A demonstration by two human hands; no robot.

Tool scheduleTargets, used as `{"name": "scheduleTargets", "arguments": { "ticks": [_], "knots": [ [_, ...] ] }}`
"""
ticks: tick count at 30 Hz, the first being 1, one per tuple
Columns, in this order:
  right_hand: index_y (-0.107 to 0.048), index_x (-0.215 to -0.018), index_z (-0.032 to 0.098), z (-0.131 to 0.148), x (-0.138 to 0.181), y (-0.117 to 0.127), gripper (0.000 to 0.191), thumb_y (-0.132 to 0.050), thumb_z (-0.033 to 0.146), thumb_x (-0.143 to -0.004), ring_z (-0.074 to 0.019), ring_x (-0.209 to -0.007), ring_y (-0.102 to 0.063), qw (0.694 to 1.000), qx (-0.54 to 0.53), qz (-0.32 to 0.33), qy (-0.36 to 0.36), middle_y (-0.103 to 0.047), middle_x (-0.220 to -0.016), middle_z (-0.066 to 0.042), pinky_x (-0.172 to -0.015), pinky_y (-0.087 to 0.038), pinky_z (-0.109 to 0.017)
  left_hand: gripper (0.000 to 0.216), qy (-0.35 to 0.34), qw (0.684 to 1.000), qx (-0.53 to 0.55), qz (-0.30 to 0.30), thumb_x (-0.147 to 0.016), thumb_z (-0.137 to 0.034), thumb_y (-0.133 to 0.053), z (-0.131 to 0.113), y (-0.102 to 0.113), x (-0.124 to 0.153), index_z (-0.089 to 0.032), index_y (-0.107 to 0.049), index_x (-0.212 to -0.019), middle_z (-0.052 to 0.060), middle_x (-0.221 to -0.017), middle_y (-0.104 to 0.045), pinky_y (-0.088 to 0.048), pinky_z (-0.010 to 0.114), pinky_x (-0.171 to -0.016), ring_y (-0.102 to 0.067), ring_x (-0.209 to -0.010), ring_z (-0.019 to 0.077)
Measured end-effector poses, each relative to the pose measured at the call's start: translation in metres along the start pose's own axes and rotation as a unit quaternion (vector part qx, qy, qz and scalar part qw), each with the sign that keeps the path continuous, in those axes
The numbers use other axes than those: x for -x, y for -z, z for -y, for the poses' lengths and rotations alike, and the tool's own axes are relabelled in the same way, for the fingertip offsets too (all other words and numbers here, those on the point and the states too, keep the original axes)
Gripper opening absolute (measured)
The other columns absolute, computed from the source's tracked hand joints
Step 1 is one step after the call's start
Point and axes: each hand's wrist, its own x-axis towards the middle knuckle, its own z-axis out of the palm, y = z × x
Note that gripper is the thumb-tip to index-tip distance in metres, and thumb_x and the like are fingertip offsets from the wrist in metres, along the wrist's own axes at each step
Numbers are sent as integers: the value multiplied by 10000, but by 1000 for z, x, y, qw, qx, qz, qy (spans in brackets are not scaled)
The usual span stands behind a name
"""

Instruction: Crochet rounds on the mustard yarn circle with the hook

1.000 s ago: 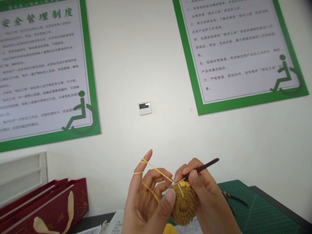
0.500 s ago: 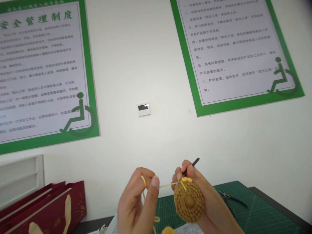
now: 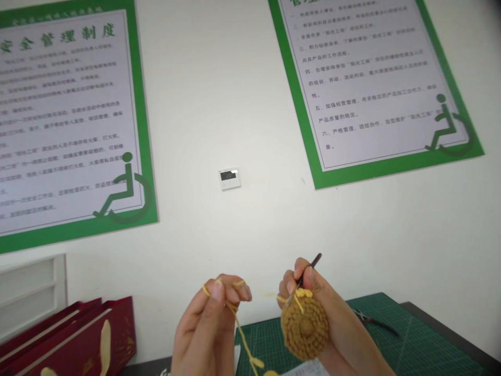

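My left hand (image 3: 211, 318) is closed, thumb pressed to the fingers, with yellow yarn (image 3: 243, 337) wrapped over the fingers and trailing down toward the table. My right hand (image 3: 309, 287) is closed around a crochet hook (image 3: 315, 260) with a dark handle. The same hand steadies a round brown crocheted piece (image 3: 305, 329), which hangs below the hook and faces me. Yellow stitches sit on its top edge, near the hook's tip. At the bottom edge of the view, a yellow ball, probably of yarn, is only partly visible.
A green cutting mat (image 3: 415, 339) covers the table, with pliers (image 3: 376, 322) lying behind my right wrist. Dark red gift bags (image 3: 113, 329) stand at the left. Green-framed posters (image 3: 146, 156) and a small thermostat (image 3: 229, 179) are on the wall.
My left hand has shifted left and turned, and more yarn now lies across its fingers. My right hand, the hook and the crocheted piece have stayed nearly in place.
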Motion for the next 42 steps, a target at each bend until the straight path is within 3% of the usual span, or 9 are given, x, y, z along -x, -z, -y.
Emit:
{"name": "scheduleTargets", "arguments": {
  "ticks": [5,12,17,23,26,30,35,39,42],
  "knots": [
    [-668,-827,200,0,-1,5,252,-750,410,-940,-96,-645,-630,1000,-2,-8,-8,-708,-796,10,-612,-513,-192,200,51,979,140,-137,-803,-340,-838,-6,7,-5,-178,-751,-724,28,-814,-662,-581,273,-772,-594,-852,193],
    [-647,-801,199,3,-2,0,295,-829,422,-867,-98,-631,-613,998,14,-65,-12,-690,-775,18,-603,-527,-196,372,54,980,168,-90,-824,-402,-793,-7,24,-13,-218,-591,-571,-20,-693,-507,-570,312,-740,-547,-737,170],
    [-646,-801,189,3,-6,9,320,-834,442,-857,-112,-648,-620,996,45,-79,10,-691,-778,13,-596,-521,-205,375,17,998,32,-52,-803,-463,-809,6,31,-20,-209,-685,-558,14,-691,-580,-481,307,-767,-517,-792,200],
    [-637,-797,189,7,-12,17,361,-860,472,-822,-114,-650,-610,991,83,-98,32,-702,-782,11,-606,-509,-211,507,-12,986,-154,-56,-864,-388,-789,22,30,-20,-229,-517,-468,-27,-561,-489,-320,334,-650,-411,-650,184],
    [-631,-786,191,7,-14,20,386,-893,474,-781,-116,-645,-616,990,89,-105,32,-707,-784,14,-618,-517,-226,497,1,979,-191,-72,-846,-416,-793,24,30,-22,-228,-555,-453,-31,-527,-501,-327,339,-650,-421,-619,182],
    [-637,-781,192,7,-16,22,396,-914,473,-752,-117,-620,-619,989,86,-112,33,-707,-773,19,-590,-521,-235,368,3,976,-170,-135,-788,-489,-824,30,34,-26,-204,-753,-567,13,-612,-689,-425,342,-711,-549,-692,208],
    [-639,-777,193,12,-17,20,429,-949,479,-697,-109,-616,-613,988,78,-127,47,-703,-764,23,-584,-524,-227,258,-12,970,-110,-218,-916,-367,-752,45,59,-36,-174,-706,-750,-13,-743,-692,-518,333,-689,-623,-704,172],
    [-635,-774,196,14,-18,20,444,-972,461,-659,-106,-594,-597,988,69,-132,41,-691,-755,32,-560,-525,-232,238,25,976,-63,-206,-989,-370,-664,51,90,-47,-169,-691,-1112,52,-1032,-729,-605,374,-694,-698,-792,193],
    [-629,-771,195,15,-18,23,433,-968,447,-673,-96,-582,-587,990,68,-122,33,-689,-765,36,-553,-513,-222,238,98,983,-68,-143,-993,-382,-657,50,110,-50,-165,-701,-1080,45,-996,-738,-614,387,-712,-708,-787,194]
  ]
}}
